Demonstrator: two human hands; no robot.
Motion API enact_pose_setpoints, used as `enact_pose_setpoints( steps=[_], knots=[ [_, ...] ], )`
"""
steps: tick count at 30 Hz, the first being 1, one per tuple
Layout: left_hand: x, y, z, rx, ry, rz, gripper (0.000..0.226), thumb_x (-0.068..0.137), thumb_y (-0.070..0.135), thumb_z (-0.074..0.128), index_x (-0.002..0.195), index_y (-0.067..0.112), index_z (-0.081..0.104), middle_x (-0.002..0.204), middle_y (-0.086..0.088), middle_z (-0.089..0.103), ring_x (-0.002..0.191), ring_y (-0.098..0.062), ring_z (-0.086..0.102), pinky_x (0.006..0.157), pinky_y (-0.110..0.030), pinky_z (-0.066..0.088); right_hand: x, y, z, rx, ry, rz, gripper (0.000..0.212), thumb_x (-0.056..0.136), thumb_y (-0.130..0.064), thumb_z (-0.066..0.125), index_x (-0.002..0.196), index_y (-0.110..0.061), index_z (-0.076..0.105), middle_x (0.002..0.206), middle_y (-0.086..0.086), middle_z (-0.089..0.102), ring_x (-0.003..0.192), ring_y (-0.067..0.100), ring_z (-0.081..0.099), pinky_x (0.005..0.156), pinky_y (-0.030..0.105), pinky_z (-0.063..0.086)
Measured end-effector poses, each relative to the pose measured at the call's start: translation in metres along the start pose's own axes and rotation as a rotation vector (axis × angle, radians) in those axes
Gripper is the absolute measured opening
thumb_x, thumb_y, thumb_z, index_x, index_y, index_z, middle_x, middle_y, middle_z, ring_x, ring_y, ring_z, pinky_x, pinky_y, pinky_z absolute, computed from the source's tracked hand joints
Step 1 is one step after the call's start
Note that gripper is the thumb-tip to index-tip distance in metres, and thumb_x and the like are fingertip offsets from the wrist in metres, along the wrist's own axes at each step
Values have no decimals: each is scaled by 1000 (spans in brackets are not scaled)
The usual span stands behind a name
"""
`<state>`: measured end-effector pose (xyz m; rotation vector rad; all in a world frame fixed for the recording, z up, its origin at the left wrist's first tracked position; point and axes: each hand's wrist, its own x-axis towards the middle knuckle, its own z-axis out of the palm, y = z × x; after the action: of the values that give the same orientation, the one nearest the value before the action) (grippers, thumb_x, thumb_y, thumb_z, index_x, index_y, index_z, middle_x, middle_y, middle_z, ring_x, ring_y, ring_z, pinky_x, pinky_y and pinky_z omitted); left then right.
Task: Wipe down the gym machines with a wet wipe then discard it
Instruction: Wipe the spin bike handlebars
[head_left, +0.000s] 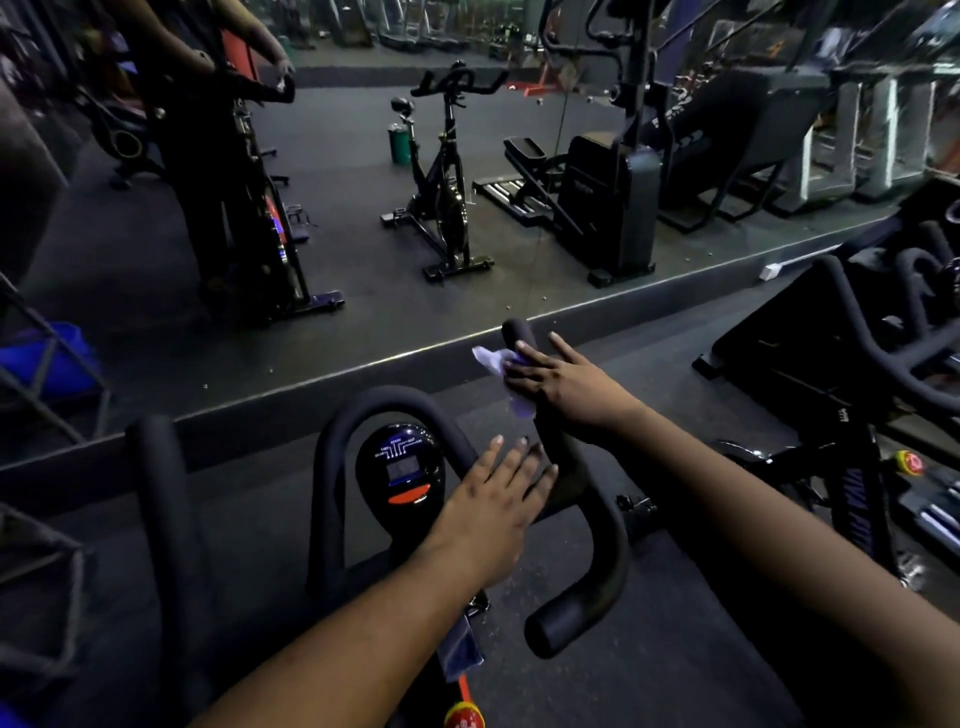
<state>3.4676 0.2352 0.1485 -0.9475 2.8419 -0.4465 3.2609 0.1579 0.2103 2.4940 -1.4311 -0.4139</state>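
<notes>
The right hand (563, 387) lies over the right handlebar horn (524, 343) of a spin bike, fingers curled round the bar and pressing a pale wipe (498, 364) against it. The wipe bunches out to the left of the fingers near the horn's tip, and a strip of it shows lower down beside the palm, on the left side of the bar.

The left hand (493, 512) rests nearer the person, fingers straight and slightly spread, lying flat across the junction where the centre loop (332, 467) meets the right bar. It holds nothing.

Inside the loop sits the bike's console (400, 470), a dark oval with a small grey screen, blue markings above and an orange button below. The right bar curves down and back toward the person, ending in a rounded grip end (553, 629). The left horn (156, 467) stands apart at the left, untouched.

Below the left forearm a red knob (464, 717) shows at the bottom edge of the view.

Ahead, a wall mirror (363, 182) runs above a low ledge and reflects a second bike (447, 171), a green can (399, 145) behind it, a stepper (618, 182) and the person at the handlebars. A neighbouring bike (857, 467) stands to the right on the dark floor (701, 649). A blue object (47, 358) lies at the far left; I cannot tell what it is.
</notes>
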Motion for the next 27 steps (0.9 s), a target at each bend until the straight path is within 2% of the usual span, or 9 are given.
enact_pose_setpoints(
  steps=[5, 7, 9, 11, 13, 16, 19, 23, 27],
  knots=[
    [0, 1, 1, 19, 0, 9, 79, 102, 39, 42, 162, 11, -1, 170, -18, -5, 156, -38, -12, 118, -57, -21, -42, -4, 16, 36, -24, -98, 56, 86, -18, 39, 137, -20, 63, 145, -2, 58, 143, 19, 43, 114, 61, 31],
    [1, 1, 1, 20, 11, 16, 75, 103, 39, 41, 162, 12, 3, 170, -16, -5, 156, -38, -12, 116, -57, -23, -53, -4, 25, 205, -50, -83, 54, 93, -8, 45, 145, -20, 54, 156, -1, 46, 150, 15, 25, 121, 57, 27],
    [2, 1, 3, 29, 12, 17, 75, 103, 39, 39, 162, 12, 1, 170, -16, -5, 155, -39, -12, 116, -58, -23, -60, 0, 23, 395, -98, -18, 55, 99, -1, 46, 149, -23, 49, 161, 0, 37, 152, 17, 22, 122, 51, 26],
    [2, 1, 4, 33, 2, 17, 77, 104, 38, 38, 161, 11, -5, 170, -17, -5, 156, -39, -10, 117, -59, -22, -59, 5, 14, 579, 80, 129, 52, 101, -1, 45, 147, -25, 52, 161, 3, 36, 149, 22, 31, 122, 41, 29],
    [1, 1, 2, 18, 19, 13, 80, 104, 38, 38, 161, 10, -9, 169, -18, -8, 156, -38, -11, 118, -58, -22, -47, 11, 1, 652, 369, 246, 57, 97, 7, 44, 147, -20, 53, 159, 1, 38, 150, 17, 29, 120, 23, 25],
    [-2, 0, -2, 14, 21, 9, 82, 103, 38, 39, 161, 9, -11, 169, -18, -12, 155, -38, -13, 119, -56, -21, -14, 16, -6, 641, 524, 367, 63, 93, 11, 43, 150, -16, 49, 161, 0, 36, 153, 17, 23, 120, 28, 29],
    [-2, 0, -4, -1, 15, 3, 82, 103, 39, 40, 161, 9, -11, 169, -17, -13, 156, -36, -13, 117, -55, -24, -1, 4, 5, 654, 339, 316, 67, 93, 7, 48, 154, -20, 41, 165, 2, 27, 151, 23, 27, 117, 41, 36],
    [-1, 0, -3, -22, 28, -2, 77, 104, 36, 37, 162, 10, -7, 169, -17, -11, 156, -36, -11, 116, -54, -23, -34, -14, 29, 644, 278, 325, 69, 94, 3, 50, 156, -23, 36, 164, -7, 22, 142, 5, 27, 104, 20, 35],
    [1, 1, -1, -34, 39, 0, 77, 104, 35, 37, 162, 10, -8, 169, -18, -12, 156, -36, -10, 117, -55, -23, -86, -27, 64, 702, 104, 266, 68, 97, -8, 60, 151, -39, 32, 162, -14, 25, 144, 5, 33, 114, 25, 35]
  ],
)
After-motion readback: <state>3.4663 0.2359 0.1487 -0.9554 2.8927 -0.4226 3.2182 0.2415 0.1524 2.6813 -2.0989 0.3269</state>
